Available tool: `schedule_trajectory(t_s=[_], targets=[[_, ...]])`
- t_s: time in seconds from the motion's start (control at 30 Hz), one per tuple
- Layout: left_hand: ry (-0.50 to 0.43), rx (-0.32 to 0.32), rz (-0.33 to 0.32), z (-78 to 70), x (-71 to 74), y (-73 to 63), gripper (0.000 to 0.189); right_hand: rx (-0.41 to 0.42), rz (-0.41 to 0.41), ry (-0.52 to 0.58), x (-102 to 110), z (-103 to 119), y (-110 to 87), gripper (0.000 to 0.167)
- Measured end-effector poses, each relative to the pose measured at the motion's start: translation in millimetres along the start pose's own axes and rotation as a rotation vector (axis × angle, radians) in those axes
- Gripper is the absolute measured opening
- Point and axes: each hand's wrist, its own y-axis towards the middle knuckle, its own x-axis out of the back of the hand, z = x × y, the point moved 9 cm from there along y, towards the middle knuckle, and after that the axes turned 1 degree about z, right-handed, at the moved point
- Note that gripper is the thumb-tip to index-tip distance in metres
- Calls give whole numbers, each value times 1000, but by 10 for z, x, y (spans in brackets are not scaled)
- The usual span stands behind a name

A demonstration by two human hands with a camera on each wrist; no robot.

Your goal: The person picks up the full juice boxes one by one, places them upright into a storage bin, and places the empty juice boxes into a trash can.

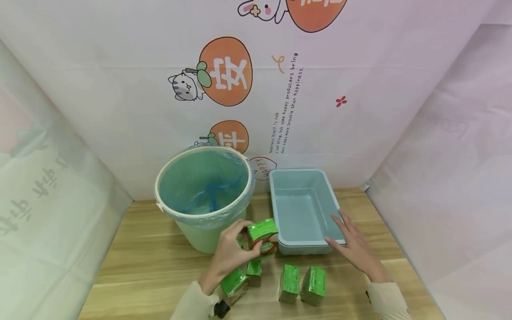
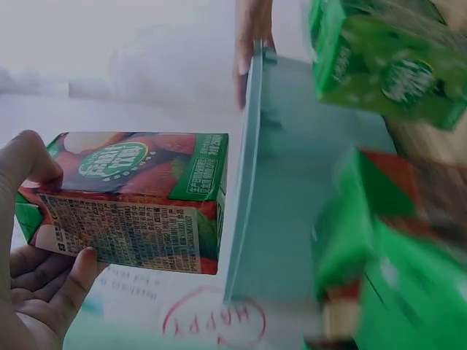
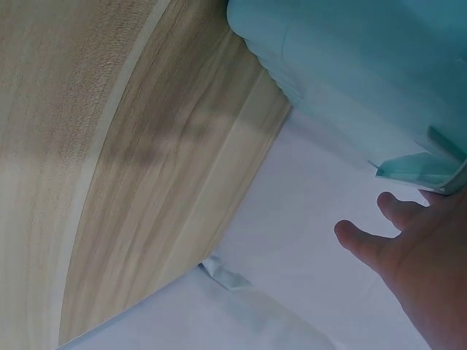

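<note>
My left hand (image 1: pixel 232 253) grips a red and green juice box (image 2: pixel 131 197) between thumb and fingers, lifted above the table just left of a light blue plastic tub (image 1: pixel 300 209). Printed text and fruit pictures cover the juice box in the left wrist view. At the tub's near right corner is my right hand (image 1: pixel 356 244), its fingers extended over the rim. In the right wrist view, the right hand (image 3: pixel 430 262) shows spread fingers beside the tub's edge (image 3: pixel 430 182). Two green-topped juice boxes (image 1: pixel 289 283) stand in front of the tub, and several more (image 1: pixel 235 282) sit under and beside my left hand.
A pale green bucket (image 1: pixel 192 233) lined with a clear bag stands left of the tub, close to my left hand. Wood-grain table (image 1: pixel 136 266) lies under everything. White printed cloth (image 1: pixel 132 102) rises behind and at both sides.
</note>
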Motion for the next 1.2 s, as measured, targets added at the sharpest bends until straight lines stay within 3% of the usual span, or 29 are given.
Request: schedule_trajectory(t_s=[0.4, 0.6, 0.87, 1.2], targets=[[-90, 50, 154, 71, -729, 757, 31, 7, -13, -25, 9, 20, 68, 79], [-111, 125, 217, 208, -1134, 986, 32, -12, -23, -10, -9, -13, 40, 80], [-43, 175, 350, 311, -1601, 1121, 30, -16, -29, -3, -5, -57, 9, 83], [97, 212, 485, 554, -2027, 1021, 25, -10, -45, -2, 11, -64, -16, 82]])
